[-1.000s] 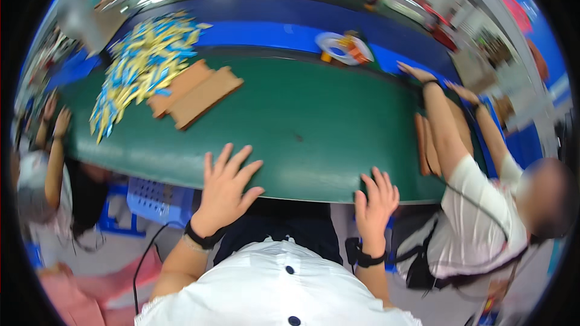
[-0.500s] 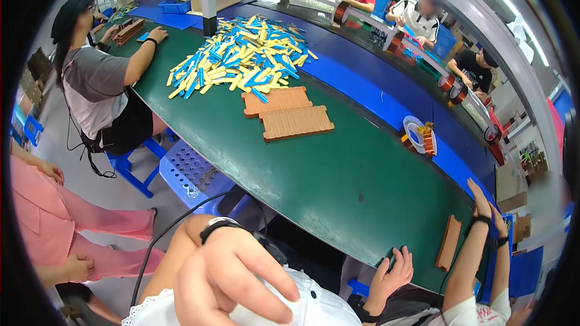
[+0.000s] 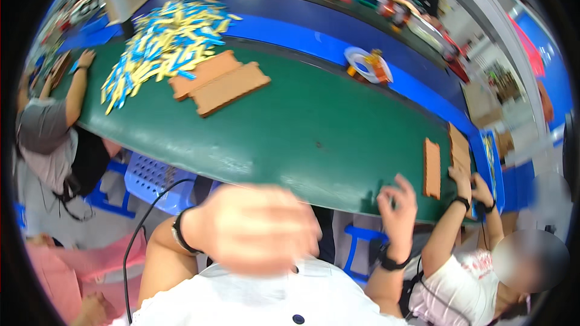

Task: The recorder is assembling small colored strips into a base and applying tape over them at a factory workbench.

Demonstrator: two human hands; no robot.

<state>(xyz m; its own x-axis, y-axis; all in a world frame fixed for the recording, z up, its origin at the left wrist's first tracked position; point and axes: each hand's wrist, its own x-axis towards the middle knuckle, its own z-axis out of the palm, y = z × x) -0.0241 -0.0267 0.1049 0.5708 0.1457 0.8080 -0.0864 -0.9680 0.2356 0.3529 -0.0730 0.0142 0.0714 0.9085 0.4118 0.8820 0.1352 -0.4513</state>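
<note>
My left hand (image 3: 260,229) hovers in front of my white shirt, above the near edge of the green table (image 3: 290,145). Motion smears its fingers, and nothing can be made out in it. Over the table's near edge to the right, my right hand (image 3: 399,208) is raised with fingers apart and slightly curled, holding nothing visible. Two brown ridged trays (image 3: 232,89) lie overlapping on the table, left of centre. Against them spreads a large pile of yellow and blue strips (image 3: 172,39). Another brown tray (image 3: 431,169) lies beyond my right hand.
At right, a co-worker's hands (image 3: 462,181) touch a brown tray (image 3: 459,147) beside a blue bin (image 3: 494,163). A white dish (image 3: 356,57) with amber tape stands along the blue strip. Another person's arm (image 3: 75,93) rests at far left. A blue perforated stool (image 3: 154,178) stands below the table.
The view has swung right. My left hand has moved away from the camera; my right hand has risen from the table edge. The co-worker's raised hands have come down onto a brown tray.
</note>
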